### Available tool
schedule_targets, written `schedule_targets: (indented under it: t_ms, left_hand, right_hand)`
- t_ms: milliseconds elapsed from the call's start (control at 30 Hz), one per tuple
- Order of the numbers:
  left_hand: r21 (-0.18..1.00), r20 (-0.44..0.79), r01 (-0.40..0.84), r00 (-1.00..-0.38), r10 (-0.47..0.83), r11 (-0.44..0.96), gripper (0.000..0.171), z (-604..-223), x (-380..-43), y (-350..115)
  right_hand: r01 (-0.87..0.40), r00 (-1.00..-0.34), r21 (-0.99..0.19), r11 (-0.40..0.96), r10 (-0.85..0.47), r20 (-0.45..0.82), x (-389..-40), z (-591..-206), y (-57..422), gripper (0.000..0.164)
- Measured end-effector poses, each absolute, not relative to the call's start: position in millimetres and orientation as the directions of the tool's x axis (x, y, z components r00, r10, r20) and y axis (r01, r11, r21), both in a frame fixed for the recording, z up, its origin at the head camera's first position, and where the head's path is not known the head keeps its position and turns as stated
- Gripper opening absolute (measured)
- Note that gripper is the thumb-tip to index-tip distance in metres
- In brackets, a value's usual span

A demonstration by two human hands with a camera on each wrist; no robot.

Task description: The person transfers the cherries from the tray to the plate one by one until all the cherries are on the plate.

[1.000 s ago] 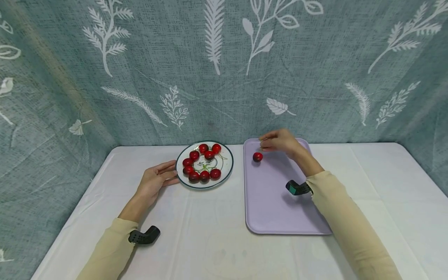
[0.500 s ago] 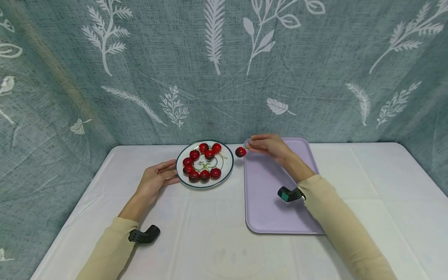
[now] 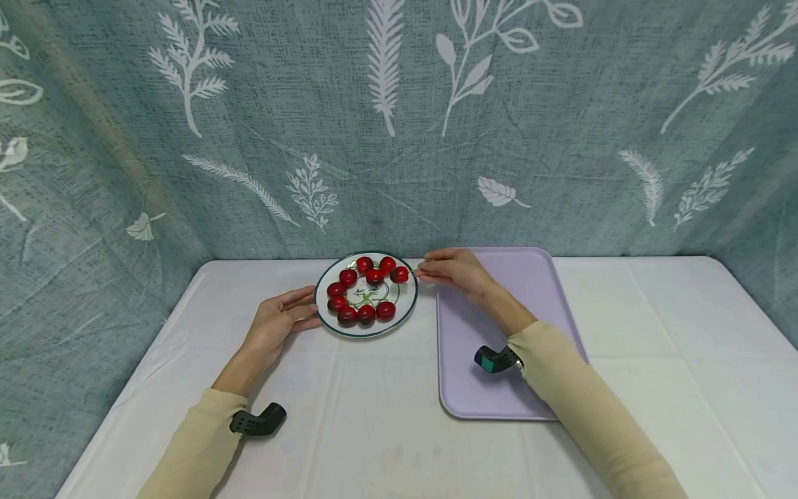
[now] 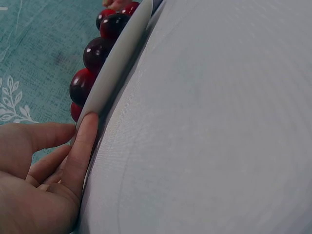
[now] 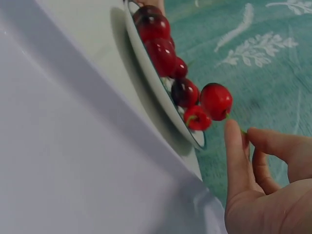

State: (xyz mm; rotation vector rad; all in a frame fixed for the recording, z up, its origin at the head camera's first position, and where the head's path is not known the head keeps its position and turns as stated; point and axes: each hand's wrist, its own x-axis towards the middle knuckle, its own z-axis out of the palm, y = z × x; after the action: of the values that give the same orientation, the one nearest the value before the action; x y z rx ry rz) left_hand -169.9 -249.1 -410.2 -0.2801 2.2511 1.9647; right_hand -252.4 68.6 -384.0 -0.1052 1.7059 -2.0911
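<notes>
A white plate point(image 3: 407, 295) with a dark rim bears several red cherries point(image 3: 366, 314), many with green stems. At its left edge, my left hand point(image 3: 274, 322) pinches the rim between thumb and fingers, as the left wrist view shows. My right hand point(image 3: 455, 272) is at the plate's right side, thumb and finger pinching the green stem of one cherry point(image 5: 216, 101). That cherry hangs over the right edge of the plate, close above the others in the right wrist view.
Right of the plate lies a lilac tray point(image 3: 474, 388), under my right forearm. A white cloth point(image 3: 374, 388) covers the table. Behind stands a green-blue curtain point(image 3: 386, 187) with white leaf prints, right at the table's back edge.
My right hand has lifted the cherry by its stem from the lilac tray and carried it left to over the plate. The left hand has stayed at the rim.
</notes>
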Motion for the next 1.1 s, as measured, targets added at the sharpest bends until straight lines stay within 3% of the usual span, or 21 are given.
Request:
schedule_targets:
  t_ms: [600, 1100]
  left_hand:
    - [0.967, -0.218, -0.222, -0.975, -0.045, 0.127, 0.052, -411, -169, -250]
    - [0.967, -0.223, -0.227, -0.974, -0.044, 0.112, 0.053, -410, -169, -249]
  right_hand:
    - [0.265, -0.912, -0.964, 0.000, -0.326, -0.250, -243, -393, 36, 0.032]
    - [0.186, -0.917, -0.972, 0.146, -0.329, -0.225, -239, -382, 49, 0.029]
